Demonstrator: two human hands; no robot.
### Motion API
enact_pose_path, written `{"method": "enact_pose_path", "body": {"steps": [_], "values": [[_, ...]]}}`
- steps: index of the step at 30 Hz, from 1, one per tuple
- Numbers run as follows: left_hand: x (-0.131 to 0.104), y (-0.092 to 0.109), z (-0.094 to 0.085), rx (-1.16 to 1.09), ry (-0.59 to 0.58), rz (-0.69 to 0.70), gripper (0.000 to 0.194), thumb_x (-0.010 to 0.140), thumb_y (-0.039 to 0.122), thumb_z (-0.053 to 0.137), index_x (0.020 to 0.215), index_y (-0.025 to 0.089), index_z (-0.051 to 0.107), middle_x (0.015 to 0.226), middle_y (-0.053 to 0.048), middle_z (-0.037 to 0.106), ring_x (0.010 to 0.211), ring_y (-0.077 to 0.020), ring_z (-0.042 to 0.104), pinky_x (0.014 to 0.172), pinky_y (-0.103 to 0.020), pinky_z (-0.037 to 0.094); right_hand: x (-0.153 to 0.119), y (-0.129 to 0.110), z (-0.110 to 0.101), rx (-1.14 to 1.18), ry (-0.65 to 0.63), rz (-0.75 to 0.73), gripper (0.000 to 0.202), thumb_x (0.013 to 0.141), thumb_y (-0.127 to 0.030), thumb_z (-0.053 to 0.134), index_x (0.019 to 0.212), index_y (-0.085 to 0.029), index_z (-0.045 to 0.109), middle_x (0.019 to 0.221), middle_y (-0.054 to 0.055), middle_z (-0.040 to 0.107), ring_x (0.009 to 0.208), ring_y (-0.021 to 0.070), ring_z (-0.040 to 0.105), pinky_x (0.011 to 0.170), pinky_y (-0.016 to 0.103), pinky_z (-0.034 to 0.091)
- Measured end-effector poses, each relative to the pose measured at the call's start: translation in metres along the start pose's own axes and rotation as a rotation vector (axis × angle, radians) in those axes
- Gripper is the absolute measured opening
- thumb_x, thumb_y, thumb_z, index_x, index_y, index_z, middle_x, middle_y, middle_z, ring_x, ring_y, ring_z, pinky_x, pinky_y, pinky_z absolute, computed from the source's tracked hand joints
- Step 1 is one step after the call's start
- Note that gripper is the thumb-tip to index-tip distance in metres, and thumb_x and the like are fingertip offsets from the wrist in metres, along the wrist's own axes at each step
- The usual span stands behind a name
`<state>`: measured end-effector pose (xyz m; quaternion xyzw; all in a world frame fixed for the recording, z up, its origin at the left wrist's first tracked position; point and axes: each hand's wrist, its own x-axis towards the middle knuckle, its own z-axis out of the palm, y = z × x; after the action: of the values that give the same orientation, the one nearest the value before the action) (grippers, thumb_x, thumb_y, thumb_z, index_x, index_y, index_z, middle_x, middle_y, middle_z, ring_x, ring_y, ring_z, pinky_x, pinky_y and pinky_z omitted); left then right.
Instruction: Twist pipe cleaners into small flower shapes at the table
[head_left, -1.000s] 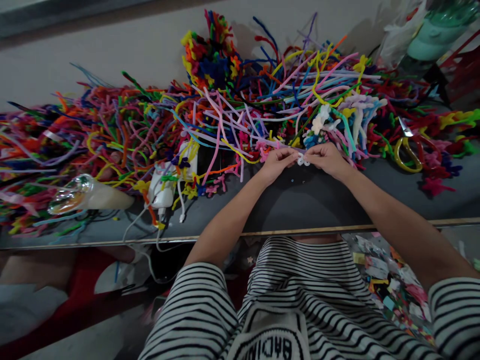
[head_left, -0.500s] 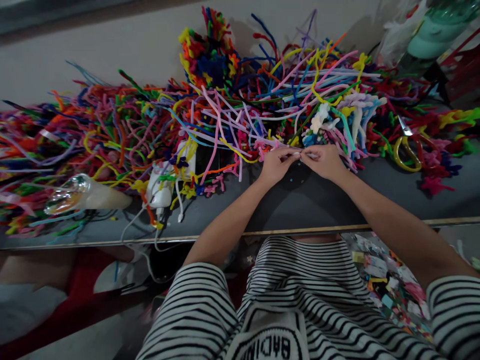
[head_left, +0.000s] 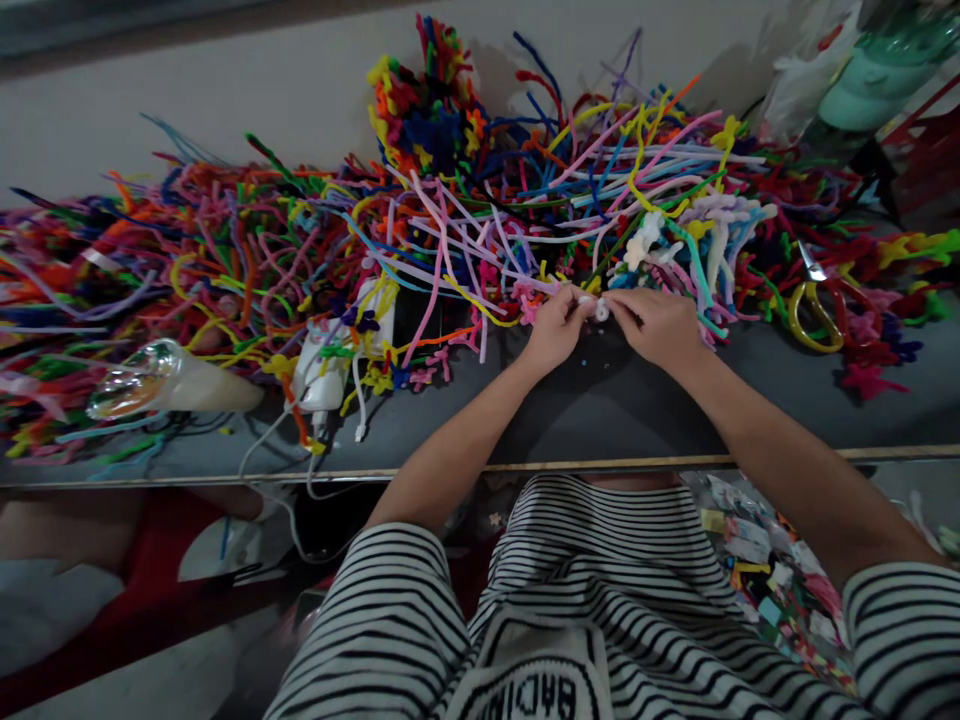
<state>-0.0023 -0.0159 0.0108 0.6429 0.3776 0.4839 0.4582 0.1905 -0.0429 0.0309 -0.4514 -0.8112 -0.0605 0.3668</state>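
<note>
Between my two hands is a small white pipe cleaner (head_left: 601, 312), bent into a little curl or loop. My left hand (head_left: 559, 325) pinches it from the left, fingertips closed. From the right, my right hand (head_left: 656, 322) pinches at its other side with thumb and forefinger. Both hands hover just over the dark tabletop (head_left: 622, 410), at the front edge of a long heap of coloured pipe cleaners (head_left: 480, 235). White fuzzy flower shapes (head_left: 645, 240) lie just beyond my right hand. The exact grip of the fingertips is too small to make out.
Yellow-handled scissors (head_left: 814, 315) lie at the right. To the left are a white power strip (head_left: 321, 375) with cables and a plastic cup (head_left: 217, 385) on its side. A teal-green container (head_left: 859, 85) stands at the back right. Scraps (head_left: 780, 560) lie below the table edge.
The white pipe cleaner now shows as a curl between my fingertips. My right hand has turned slightly and moved a little to the right. The view has shifted slightly.
</note>
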Motion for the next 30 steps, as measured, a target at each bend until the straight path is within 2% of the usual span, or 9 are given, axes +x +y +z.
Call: {"method": "enact_pose_path", "body": {"steps": [5, 8, 11, 14, 16, 22, 26, 28, 30], "values": [[0.001, 0.006, -0.001, -0.240, -0.200, -0.101, 0.033, 0.094, 0.045, 0.074, 0.083, 0.017, 0.058, 0.072, 0.001, 0.066, 0.065, -0.0081, 0.063, 0.068, -0.022, 0.055, 0.003, 0.011, -0.005, -0.015, 0.081, 0.012, 0.040, 0.110, -0.035, 0.041, 0.123, -0.023, 0.077, 0.106, 0.010, 0.081, 0.101, 0.0254, 0.077, 0.085, 0.036, 0.057], [-0.004, 0.012, -0.001, -0.316, -0.296, -0.145, 0.042, 0.087, 0.055, 0.079, 0.084, 0.016, 0.063, 0.073, 0.000, 0.067, 0.065, -0.0074, 0.062, 0.064, -0.021, 0.052, 0.004, 0.013, -0.003, 0.050, 0.172, 0.069, 0.041, 0.109, -0.042, 0.042, 0.119, -0.022, 0.076, 0.107, 0.011, 0.081, 0.103, 0.0264, 0.076, 0.089, 0.038, 0.058], [-0.008, 0.018, -0.002, -0.327, -0.393, -0.175, 0.048, 0.081, 0.060, 0.083, 0.094, 0.015, 0.071, 0.075, -0.002, 0.071, 0.066, -0.0082, 0.063, 0.061, -0.020, 0.049, 0.003, 0.010, 0.000, 0.137, 0.195, 0.124, 0.038, 0.106, -0.050, 0.050, 0.108, -0.022, 0.076, 0.102, 0.010, 0.081, 0.095, 0.0263, 0.076, 0.084, 0.038, 0.058], [-0.009, 0.022, -0.003, -0.323, -0.455, -0.170, 0.056, 0.078, 0.062, 0.085, 0.106, 0.015, 0.077, 0.076, -0.003, 0.073, 0.061, -0.0067, 0.059, 0.057, -0.020, 0.046, 0.003, 0.007, 0.003, 0.235, 0.142, 0.134, 0.034, 0.103, -0.048, 0.055, 0.098, -0.022, 0.076, 0.092, 0.009, 0.080, 0.084, 0.0245, 0.076, 0.076, 0.036, 0.057], [-0.009, 0.022, -0.003, -0.322, -0.425, -0.145, 0.058, 0.077, 0.061, 0.085, 0.113, 0.015, 0.079, 0.076, -0.003, 0.074, 0.059, -0.0057, 0.055, 0.055, -0.019, 0.043, 0.003, 0.004, 0.003, 0.298, 0.101, 0.129, 0.031, 0.101, -0.045, 0.057, 0.094, -0.021, 0.076, 0.088, 0.008, 0.080, 0.080, 0.0237, 0.075, 0.072, 0.034, 0.056], [-0.006, 0.012, -0.002, -0.270, -0.197, -0.065, 0.058, 0.076, 0.063, 0.085, 0.118, 0.023, 0.081, 0.074, 0.001, 0.071, 0.051, -0.0028, 0.040, 0.048, -0.020, 0.034, 0.006, -0.005, 0.001, 0.504, -0.031, 0.217, 0.031, 0.099, -0.044, 0.058, 0.088, -0.019, 0.073, 0.077, 0.005, 0.076, 0.066, 0.0186, 0.068, 0.061, 0.030, 0.049], [-0.004, 0.005, -0.002, -0.197, -0.095, -0.087, 0.055, 0.077, 0.064, 0.083, 0.118, 0.027, 0.081, 0.070, 0.004, 0.068, 0.048, -0.0031, 0.036, 0.044, -0.020, 0.031, 0.007, -0.007, 0.001, 0.640, -0.136, 0.300, 0.044, 0.100, -0.056, 0.056, 0.076, -0.021, 0.068, 0.064, 0.001, 0.067, 0.057, 0.0151, 0.059, 0.058, 0.029, 0.045], [-0.004, 0.003, -0.002, -0.161, -0.074, -0.086, 0.050, 0.083, 0.061, 0.080, 0.120, 0.026, 0.080, 0.066, 0.004, 0.064, 0.047, -0.0035, 0.035, 0.043, -0.020, 0.030, 0.006, -0.006, 0.003, 0.717, -0.141, 0.348, 0.052, 0.100, -0.064, 0.052, 0.076, -0.021, 0.069, 0.062, 0.001, 0.063, 0.056, 0.0144, 0.056, 0.056, 0.029, 0.044], [-0.004, 0.003, -0.001, -0.128, -0.047, -0.081, 0.046, 0.086, 0.057, 0.078, 0.120, 0.026, 0.080, 0.060, 0.006, 0.059, 0.045, -0.0037, 0.034, 0.042, -0.020, 0.030, 0.006, -0.007, 0.005, 0.771, -0.121, 0.375, 0.054, 0.095, -0.070, 0.056, 0.080, -0.021, 0.073, 0.064, 0.001, 0.065, 0.056, 0.0141, 0.054, 0.055, 0.029, 0.043]]}}
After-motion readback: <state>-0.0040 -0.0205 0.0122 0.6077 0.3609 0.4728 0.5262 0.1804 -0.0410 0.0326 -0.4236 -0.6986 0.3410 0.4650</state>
